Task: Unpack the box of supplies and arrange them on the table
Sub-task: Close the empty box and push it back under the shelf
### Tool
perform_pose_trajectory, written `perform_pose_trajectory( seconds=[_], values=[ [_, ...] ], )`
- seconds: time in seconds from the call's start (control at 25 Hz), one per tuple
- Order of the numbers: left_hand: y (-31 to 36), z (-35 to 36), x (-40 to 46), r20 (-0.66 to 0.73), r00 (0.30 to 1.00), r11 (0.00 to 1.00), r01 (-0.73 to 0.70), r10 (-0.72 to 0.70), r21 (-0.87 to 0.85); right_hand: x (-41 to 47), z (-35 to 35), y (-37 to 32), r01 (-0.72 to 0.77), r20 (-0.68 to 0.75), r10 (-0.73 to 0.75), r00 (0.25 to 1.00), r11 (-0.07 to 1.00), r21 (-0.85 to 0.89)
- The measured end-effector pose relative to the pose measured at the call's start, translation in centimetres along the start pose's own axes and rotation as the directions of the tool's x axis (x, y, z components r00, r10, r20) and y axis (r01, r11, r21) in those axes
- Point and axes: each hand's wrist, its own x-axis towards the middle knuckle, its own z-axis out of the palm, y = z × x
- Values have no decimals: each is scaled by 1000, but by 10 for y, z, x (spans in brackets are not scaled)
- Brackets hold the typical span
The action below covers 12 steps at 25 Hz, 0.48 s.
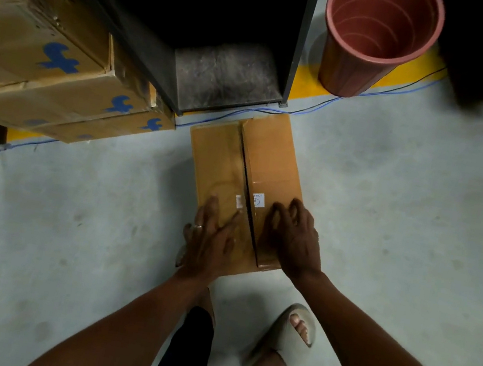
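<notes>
A brown cardboard box (257,156) lies on the grey floor in front of me, its two top flaps meeting along a dark middle seam. A small white label sits across that seam. My left hand (212,242) rests flat on the left flap near the box's close end, fingers spread, a ring on one finger. My right hand (292,236) sits on the right flap with its fingers curled at the seam edge. The right flap stands slightly raised along the seam. What is inside the box is hidden.
Stacked cardboard boxes with blue logos (49,64) stand at the left. A dark metal rack (224,46) is behind the box. A pink plastic bin (372,41) stands at the back right. Blue and black cables (376,93) run along the yellow floor line. My sandalled foot (284,340) is below.
</notes>
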Motion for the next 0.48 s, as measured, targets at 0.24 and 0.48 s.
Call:
perform_pose_trajectory(
  seconds=[0.24,0.48],
  values=[
    [-4,8,-2,-4,973,832,197,-233,-518,13,14,14,-137,18,139,990,939,314],
    [-3,-4,22,19,947,768,270,-319,-581,24,7,8,-125,31,121,992,929,349]
  ],
)
